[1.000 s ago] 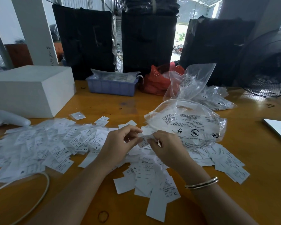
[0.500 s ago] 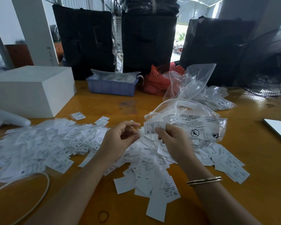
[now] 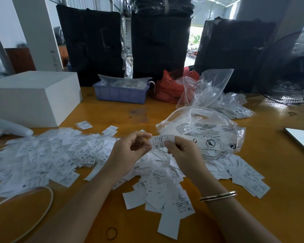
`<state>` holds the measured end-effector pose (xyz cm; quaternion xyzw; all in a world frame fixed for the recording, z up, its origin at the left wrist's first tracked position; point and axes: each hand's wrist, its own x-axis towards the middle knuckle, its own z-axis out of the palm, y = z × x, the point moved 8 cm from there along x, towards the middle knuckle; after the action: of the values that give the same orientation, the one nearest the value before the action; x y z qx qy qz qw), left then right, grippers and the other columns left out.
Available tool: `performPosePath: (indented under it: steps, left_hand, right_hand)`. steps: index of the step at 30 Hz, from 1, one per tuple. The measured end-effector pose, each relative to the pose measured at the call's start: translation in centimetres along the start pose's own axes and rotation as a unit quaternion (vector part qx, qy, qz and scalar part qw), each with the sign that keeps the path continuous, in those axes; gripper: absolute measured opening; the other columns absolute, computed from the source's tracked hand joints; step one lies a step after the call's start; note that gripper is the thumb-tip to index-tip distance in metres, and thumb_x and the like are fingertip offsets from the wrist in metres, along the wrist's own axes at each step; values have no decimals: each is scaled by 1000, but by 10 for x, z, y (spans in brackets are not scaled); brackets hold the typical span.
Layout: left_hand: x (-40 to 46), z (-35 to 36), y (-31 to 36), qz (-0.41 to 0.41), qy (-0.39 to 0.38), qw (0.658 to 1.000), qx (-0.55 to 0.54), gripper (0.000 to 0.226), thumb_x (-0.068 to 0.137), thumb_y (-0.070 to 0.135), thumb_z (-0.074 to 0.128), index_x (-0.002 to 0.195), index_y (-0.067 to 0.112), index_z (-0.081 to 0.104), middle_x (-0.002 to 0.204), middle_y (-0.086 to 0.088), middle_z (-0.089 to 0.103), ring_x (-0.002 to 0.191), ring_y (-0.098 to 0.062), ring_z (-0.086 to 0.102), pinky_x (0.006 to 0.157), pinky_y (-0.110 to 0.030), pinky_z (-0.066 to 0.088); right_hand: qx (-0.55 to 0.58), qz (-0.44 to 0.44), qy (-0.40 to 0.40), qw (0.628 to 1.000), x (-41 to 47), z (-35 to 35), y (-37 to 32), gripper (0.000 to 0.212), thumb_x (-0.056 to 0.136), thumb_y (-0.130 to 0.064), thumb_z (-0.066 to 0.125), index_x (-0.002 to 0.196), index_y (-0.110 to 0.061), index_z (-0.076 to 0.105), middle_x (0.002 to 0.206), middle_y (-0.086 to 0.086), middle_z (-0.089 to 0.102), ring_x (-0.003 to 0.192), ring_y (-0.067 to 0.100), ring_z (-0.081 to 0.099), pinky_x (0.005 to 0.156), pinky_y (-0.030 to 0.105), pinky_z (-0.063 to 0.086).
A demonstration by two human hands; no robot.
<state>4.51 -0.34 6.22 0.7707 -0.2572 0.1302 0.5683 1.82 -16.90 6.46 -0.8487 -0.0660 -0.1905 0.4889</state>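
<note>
Right hand [image 3: 181, 151] pinches an XL size label [image 3: 161, 140] above mid-desk [image 3: 253, 199], left hand [image 3: 128, 149] apparently nipping its other end; sort looks roughly half done: label spread [image 3: 51, 155] toward left edge, mixed heap [image 3: 161, 183] near front edge pending.

Forearms angled inward, left grip [image 3: 130, 149] curled, right grip [image 3: 181, 151] pinching, fingertips [image 3: 147, 135] almost meeting

Bright daylight enters through the rear openings, leaving glare on the glossy orange-brown wooden table [image 3: 279, 137]; the edges bend and blur.
</note>
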Motion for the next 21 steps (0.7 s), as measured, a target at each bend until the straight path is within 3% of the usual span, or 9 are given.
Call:
performPosePath:
  steps: [5, 8, 13, 17, 21]
  left_hand:
    - [0, 0, -2, -1, 0, 1000, -3, 35, 81, 9, 71, 98, 39, 62, 82, 17, 68, 82, -5, 66, 79, -20, 55]
    - [0, 1, -1, -3, -5, 1000, -5, 34, 81, 11, 72, 97, 39, 62, 81, 18, 68, 81, -3, 66, 77, -18, 54]
    - [0, 0, 2, -2, -4, 1000, -12, 35, 80, 9, 72, 97, 39, 62, 83, 18, 68, 81, -2, 65, 75, -13, 52]
    - [0, 0, 3, 5, -2, 1000, -13, 36, 81, 7, 71, 97, 38, 62, 83, 19, 67, 81, -2, 65, 76, -14, 52]
    - [0, -1, 2, 7, 0, 1000, -18, 33, 82, 8, 70, 98, 36, 62, 83, 18, 67, 82, -3, 65, 76, -15, 52]
  right_hand:
    - [-54, -34, -25, 998, -3, 5, -6, 32, 94, -17, 55, 65, -3, 54, 46, -11, 38, 39, 5, 34, 40, 14, 25]
    - [-35, -28, 5, 999, 0, -2, -6, 31, 93, -17, 55, 69, 2, 57, 50, -6, 41, 42, 6, 33, 42, 15, 25]
    - [79, 31, 52, 995, 1, -15, -1, 25, 93, -19, 56, 68, -25, 62, 52, -13, 57, 54, 13, 45, 50, 28, 36]
    - [38, 13, 7, 999, 1, -5, -1, 26, 93, -19, 56, 74, -4, 63, 59, 9, 54, 51, 12, 40, 48, 28, 32]
    - [-43, -17, -10, 999, -1, 1, -1, 32, 94, -20, 56, 68, -2, 57, 48, -8, 41, 39, 5, 32, 40, 15, 24]
